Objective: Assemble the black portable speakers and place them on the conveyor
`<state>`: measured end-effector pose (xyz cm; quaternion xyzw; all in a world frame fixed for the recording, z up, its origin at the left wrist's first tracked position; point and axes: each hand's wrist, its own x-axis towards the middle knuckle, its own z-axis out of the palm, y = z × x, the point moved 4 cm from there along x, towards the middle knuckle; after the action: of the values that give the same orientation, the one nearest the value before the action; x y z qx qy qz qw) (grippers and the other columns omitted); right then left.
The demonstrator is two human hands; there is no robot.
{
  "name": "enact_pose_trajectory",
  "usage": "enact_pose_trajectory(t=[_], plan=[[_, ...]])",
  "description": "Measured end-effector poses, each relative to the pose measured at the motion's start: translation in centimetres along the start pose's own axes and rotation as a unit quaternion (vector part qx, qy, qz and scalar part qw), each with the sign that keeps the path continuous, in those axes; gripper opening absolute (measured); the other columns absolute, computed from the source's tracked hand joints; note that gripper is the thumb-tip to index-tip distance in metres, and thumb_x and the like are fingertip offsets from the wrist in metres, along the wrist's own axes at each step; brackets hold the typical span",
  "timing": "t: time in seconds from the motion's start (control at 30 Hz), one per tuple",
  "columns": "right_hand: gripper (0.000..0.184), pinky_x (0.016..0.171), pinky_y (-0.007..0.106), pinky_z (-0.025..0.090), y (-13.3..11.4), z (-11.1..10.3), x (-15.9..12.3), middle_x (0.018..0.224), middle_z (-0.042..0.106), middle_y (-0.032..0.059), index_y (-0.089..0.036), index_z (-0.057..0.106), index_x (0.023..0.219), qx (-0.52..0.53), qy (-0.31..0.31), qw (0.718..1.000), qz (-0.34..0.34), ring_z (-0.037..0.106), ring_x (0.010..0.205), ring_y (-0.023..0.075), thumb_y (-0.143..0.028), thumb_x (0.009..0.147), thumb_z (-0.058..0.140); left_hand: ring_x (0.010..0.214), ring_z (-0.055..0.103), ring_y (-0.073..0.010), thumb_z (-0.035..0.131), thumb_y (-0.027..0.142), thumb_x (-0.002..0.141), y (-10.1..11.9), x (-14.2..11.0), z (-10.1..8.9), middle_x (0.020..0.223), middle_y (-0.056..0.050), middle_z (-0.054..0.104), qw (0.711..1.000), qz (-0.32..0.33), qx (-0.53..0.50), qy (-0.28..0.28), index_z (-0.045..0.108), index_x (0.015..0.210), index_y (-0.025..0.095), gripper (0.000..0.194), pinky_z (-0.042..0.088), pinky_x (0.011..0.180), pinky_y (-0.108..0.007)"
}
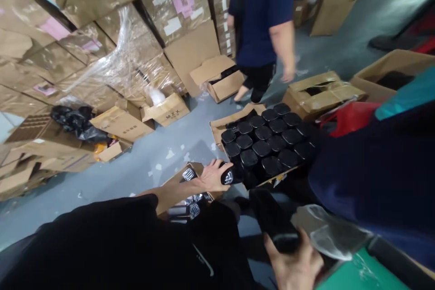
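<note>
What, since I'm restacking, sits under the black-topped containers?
The black-topped containers stand on brown cardboard flaps; the containers cover the rest, so what lies beneath cannot be seen.

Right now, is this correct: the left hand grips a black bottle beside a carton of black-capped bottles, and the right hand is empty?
No: the head view shows the right hand holding a long black bottle. The left hand and carton are as stated.
</note>
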<state>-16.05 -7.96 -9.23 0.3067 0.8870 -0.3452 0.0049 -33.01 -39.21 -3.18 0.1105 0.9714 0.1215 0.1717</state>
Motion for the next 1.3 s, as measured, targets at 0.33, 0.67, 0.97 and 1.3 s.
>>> enact_pose_trajectory(t=[0.33, 0.67, 0.97, 1.3], plan=[[0.091, 0.097, 0.062, 0.047, -10.0, 12.9, 10.4, 0.137, 0.046, 0.0254, -0.02, 0.044, 0.152, -0.163, -0.148, 0.972, -0.08, 0.047, 0.125, 0.0479, -0.056, 0.075, 0.074, 0.125, 0.051, -0.0356, 0.081, 0.05, 0.071, -3.2, -1.4, 0.7, 0.142, -0.013, 0.049, 0.992, -0.095, -0.074, 0.029, 0.049, 0.152, 0.032, 0.088, 0.053, 0.104, -0.054], [0.085, 0.093, 0.067, 0.044, -10.9, 19.6, 13.5, 0.142, 0.043, 0.027, -0.023, 0.04, 0.155, -0.236, -0.197, 0.95, -0.057, 0.046, 0.125, 0.0477, -0.059, 0.084, 0.069, 0.119, 0.053, -0.0341, 0.078, 0.051, 0.073, -1.9, -0.2, 2.3, 0.137, -0.012, 0.052, 0.991, -0.099, -0.088, 0.031, 0.047, 0.153, 0.035, 0.088, 0.055, 0.099, -0.05], [0.075, 0.101, 0.06, 0.044, -14.8, 17.5, 14.4, 0.15, 0.04, 0.0254, -0.021, 0.041, 0.153, -0.231, -0.163, 0.947, -0.155, 0.043, 0.133, 0.047, -0.065, 0.093, 0.056, 0.117, 0.053, -0.0341, 0.078, 0.05, 0.072, -3.0, -1.4, 4.1, 0.137, -0.012, 0.052, 0.98, -0.153, -0.122, 0.03, 0.048, 0.153, 0.036, 0.087, 0.053, 0.1, -0.051], [0.065, 0.112, 0.051, 0.036, -25.0, 24.0, 23.4, 0.152, 0.043, 0.021, -0.019, 0.051, 0.145, -0.303, -0.242, 0.869, -0.307, 0.043, 0.139, 0.0402, -0.042, 0.086, 0.071, 0.118, 0.052, -0.035, 0.08, 0.045, 0.069, -4.1, -2.3, 5.1, 0.138, -0.013, 0.052, 0.966, -0.19, -0.164, 0.054, 0.049, 0.153, 0.035, 0.09, 0.052, 0.103, -0.051]])
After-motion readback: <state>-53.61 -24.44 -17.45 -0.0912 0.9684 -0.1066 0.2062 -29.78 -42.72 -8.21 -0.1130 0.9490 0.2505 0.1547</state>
